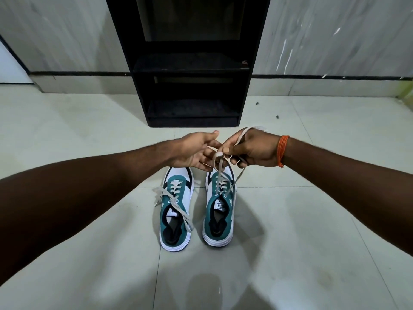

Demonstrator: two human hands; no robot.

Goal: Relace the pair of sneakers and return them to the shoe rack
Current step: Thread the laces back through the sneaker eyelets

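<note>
Sneakers (196,204) mid-floor, rack (190,63) just beyond

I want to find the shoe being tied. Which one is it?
Find the tall black shoe rack against the wall; two teal-and-white sneakers sit on the floor before it. Pick the right sneaker: its laces rise up into both hands, while the left sneaker's lie loose.
</note>
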